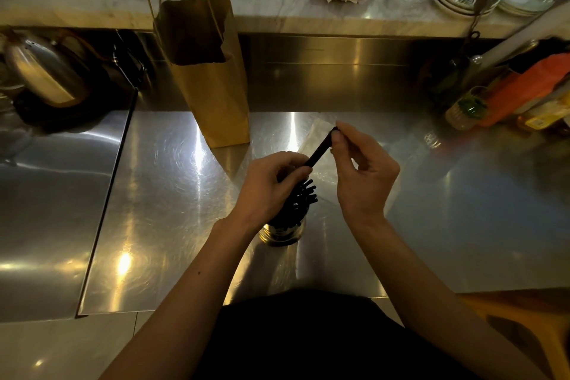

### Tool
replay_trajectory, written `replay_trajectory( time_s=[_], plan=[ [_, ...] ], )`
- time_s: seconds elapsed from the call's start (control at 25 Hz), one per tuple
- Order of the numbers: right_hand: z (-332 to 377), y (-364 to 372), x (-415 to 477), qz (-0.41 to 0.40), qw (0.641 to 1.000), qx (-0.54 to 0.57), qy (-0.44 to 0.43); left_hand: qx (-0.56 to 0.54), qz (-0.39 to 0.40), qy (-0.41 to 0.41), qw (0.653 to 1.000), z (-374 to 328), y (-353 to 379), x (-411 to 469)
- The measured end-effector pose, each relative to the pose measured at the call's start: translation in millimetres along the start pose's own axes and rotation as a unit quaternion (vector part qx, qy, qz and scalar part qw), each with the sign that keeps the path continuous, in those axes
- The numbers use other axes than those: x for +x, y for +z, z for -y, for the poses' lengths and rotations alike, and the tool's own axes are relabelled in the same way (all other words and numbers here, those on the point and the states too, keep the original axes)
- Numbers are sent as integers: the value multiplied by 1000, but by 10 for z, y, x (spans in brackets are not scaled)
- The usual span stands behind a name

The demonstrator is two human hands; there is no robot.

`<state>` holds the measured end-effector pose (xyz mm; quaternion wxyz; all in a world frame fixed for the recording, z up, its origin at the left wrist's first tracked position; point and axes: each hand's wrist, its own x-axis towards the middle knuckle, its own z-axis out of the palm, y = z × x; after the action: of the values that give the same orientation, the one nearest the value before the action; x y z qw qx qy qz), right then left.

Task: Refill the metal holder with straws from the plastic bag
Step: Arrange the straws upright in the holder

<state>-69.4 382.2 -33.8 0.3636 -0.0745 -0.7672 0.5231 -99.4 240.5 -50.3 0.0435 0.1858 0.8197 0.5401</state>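
- Right grip [361, 173] is almost closed, with thumb and forefinger pinching the far, upper end of one black straw [319, 151]. The left grip [271, 185] is curled round the straw's lower end, just above the metal holder [282, 233].
- That holder stands on the tabletop [172, 194] near the person, already crowded with a bundle of straws [307, 194] that fans out to the right.
- Steer the lower tip into a gap with the left grip before the right one lets go. A slanted entry would likely snag on the neighbouring straws.
- Lower it gently, since a hard push could tip the narrow holder.
- Plastic bag [310, 139] lies flat just beyond the hands, close enough to reach for more.
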Motion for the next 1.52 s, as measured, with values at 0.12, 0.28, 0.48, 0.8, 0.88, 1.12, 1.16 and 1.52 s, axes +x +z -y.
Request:
replay_trajectory(
  time_s=[0.12, 0.28, 0.48, 0.8, 0.88, 1.12, 1.16, 1.52],
  plan=[
    [-4, -29, -9, 21, 1000, 0, -5, -14, 16, -12, 1000, -3, -38, -26],
    [21, -24, -5, 55, 998, 8, 26, -18, 22, -25, 999, -13, -97, -64],
    [-160, -42, -104, 251, 943, -130, 176, -39, -60, -78, 994, -13, -230, -119],
    [-188, -93, -136, 321, 888, -199, 261, -39, -66, -95, 993, 16, -204, -217],
    [-182, -120, -93, 344, 872, -204, 282, -39, -67, -96, 992, 5, -204, -214],
    [-152, -91, 8, 352, 876, -245, 220, -40, -53, -93, 993, -13, -197, -206],
    [-143, -87, 1, 340, 883, -271, 176, -41, -52, -94, 993, -16, -198, -206],
    [-103, -83, -57, 153, 980, -115, 49, -37, -48, -98, 993, 9, -182, -210]
  ],
)
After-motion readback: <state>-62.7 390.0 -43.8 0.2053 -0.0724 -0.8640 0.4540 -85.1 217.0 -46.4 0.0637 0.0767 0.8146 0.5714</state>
